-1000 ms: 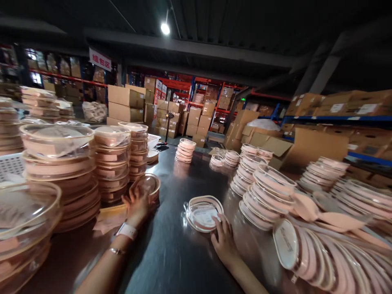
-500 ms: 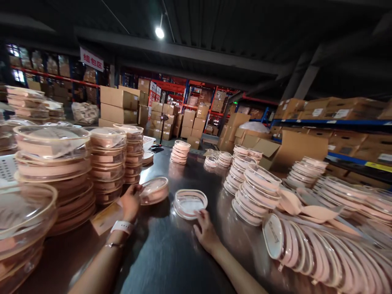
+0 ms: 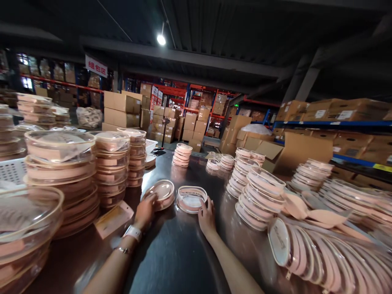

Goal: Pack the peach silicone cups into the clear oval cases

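Single head-worn view: was aimed forward and slightly down; dark metal tabletop (image 3: 171, 253) was taken in close below, warehouse racking (image 3: 175, 90) far beyond.

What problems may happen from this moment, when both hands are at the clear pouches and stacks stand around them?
The left pouch, at the left hand, sits close beside the right pouch, at the right hand; they might knock together.
The leaning pouch stack could topple if bumped.
The card lies near the left forearm, which might brush it.
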The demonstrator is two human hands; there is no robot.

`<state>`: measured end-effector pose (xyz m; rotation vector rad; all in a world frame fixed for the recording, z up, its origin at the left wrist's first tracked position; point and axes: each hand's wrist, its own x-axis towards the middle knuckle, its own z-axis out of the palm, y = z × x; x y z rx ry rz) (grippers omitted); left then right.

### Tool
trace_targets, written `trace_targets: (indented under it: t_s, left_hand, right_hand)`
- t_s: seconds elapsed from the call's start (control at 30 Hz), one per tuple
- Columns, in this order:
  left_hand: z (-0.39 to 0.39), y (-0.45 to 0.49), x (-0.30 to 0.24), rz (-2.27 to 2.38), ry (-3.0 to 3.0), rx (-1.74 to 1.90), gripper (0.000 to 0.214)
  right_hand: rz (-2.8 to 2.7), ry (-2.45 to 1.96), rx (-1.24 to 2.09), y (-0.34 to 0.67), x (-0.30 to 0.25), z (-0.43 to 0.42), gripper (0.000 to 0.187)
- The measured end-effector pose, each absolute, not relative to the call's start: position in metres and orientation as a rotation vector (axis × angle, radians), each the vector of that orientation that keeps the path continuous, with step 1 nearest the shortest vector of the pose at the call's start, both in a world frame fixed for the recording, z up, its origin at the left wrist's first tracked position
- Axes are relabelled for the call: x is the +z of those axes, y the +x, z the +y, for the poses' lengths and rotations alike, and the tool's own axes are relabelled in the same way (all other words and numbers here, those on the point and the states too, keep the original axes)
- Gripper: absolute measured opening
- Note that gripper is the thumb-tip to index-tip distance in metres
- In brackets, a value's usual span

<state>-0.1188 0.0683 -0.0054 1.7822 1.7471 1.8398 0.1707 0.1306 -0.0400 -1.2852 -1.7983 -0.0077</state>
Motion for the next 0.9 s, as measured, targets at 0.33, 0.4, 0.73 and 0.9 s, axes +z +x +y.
trace_targets:
  t_s: [0.33, 0.4, 0.73, 0.9]
  left_hand:
    - [0.043, -0.098, 0.025, 1.557, 1.847, 2.207, 0.029]
    - [0.034, -0.082, 0.026, 1.461, 1.980, 2.102, 0.029]
    - [0.007, -0.016, 0.026, 0.899, 2.373, 1.345, 0.014]
    - [0.017, -0.008, 0.007, 1.238, 1.993, 1.535, 0.036]
  right_hand:
    - [-2.087, -0.817, 0.373, 0.112, -0.041, 0.114, 0.057]
    - [-2.004, -0.756, 0.524, 0.112, -0.041, 0.092, 0.061]
    - [-0.744, -0.813, 1.506, 0.163, -0.021, 0.014, 0.064]
    - [-0.604, -0.812, 1.538, 0.175, -0.014, 0.024, 0.043]
